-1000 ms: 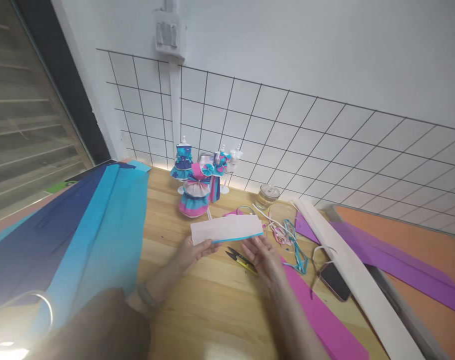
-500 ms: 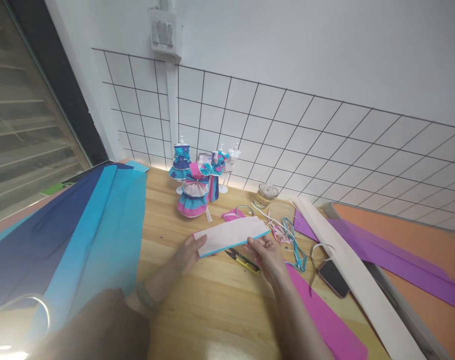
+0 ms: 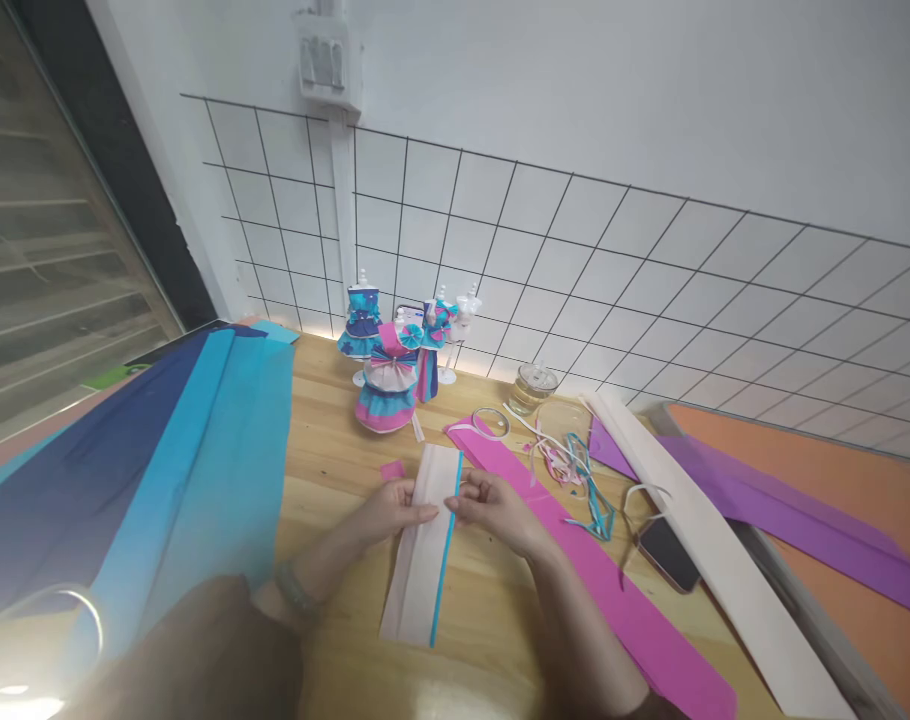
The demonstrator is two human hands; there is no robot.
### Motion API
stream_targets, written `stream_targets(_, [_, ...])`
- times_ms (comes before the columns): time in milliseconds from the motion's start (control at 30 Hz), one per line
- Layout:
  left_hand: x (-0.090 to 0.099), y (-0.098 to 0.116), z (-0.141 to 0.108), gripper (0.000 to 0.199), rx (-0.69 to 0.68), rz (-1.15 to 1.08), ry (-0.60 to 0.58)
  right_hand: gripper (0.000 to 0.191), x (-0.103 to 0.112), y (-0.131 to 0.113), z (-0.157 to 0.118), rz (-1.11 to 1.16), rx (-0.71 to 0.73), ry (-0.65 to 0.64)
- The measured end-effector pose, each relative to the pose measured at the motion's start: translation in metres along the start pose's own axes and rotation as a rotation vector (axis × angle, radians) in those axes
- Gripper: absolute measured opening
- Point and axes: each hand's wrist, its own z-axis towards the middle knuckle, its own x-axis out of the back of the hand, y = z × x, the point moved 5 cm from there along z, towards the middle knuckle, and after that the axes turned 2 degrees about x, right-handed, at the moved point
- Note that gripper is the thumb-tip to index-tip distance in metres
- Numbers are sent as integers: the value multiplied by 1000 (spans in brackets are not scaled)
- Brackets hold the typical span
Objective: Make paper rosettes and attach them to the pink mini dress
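A pale pink strip (image 3: 423, 570) with a blue band along its right edge is held lengthwise between my hands, its lower end toward me. My left hand (image 3: 395, 508) pinches the strip's left side, thumb on top. On the blue edge, the thumb and fingers of my right hand (image 3: 489, 508) are closed. A small pink piece (image 3: 393, 470) lies just behind my left hand. Beyond it are small dress forms in blue, pink and white ruffled dresses (image 3: 384, 385).
Right of my hands lie a long magenta strip (image 3: 597, 560), a tangle of cords (image 3: 575, 465), a phone (image 3: 669, 555) and a long pale strip (image 3: 710, 540). A glass jar (image 3: 532, 388) is at the back. Blue fabric (image 3: 222, 470) covers the left side.
Both hands have turned the strip from crosswise to lengthwise. My right hand has moved left, closer to my left hand. The magenta strip and small pink piece now show more fully.
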Motion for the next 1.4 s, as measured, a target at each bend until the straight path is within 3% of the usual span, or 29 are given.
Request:
stream_targets(133, [10,2,3,35,-30,-10,133,44,-2,10,5,18,-29,51])
stream_targets(267, [13,5,3,40,-40,-28,193,52,0,16,7,28,-6,134])
stream_targets(667, [1,6,0,31,8,-143,118,49,-4,17,7,-124,43,135])
stream_targets(833, [4,1,0,26,41,-106,137,46,-8,18,7,-131,63,91])
stream_targets(933, [8,2,-1,23,46,-142,198,44,0,16,3,-161,60,129])
stream_targets(1033, [11,4,-1,27,42,-204,244,38,14,13,-6,-377,74,242])
stream_targets(1167, [13,7,-1,32,12,-259,293,32,31,15,-24,-920,71,382])
stream_targets(1267, [15,8,0,29,-8,-263,331,22,31,24,-34,-1247,65,352])
stream_targets(1400, [17,8,1,29,-24,-238,342,20,24,33,-41,-1483,48,322])
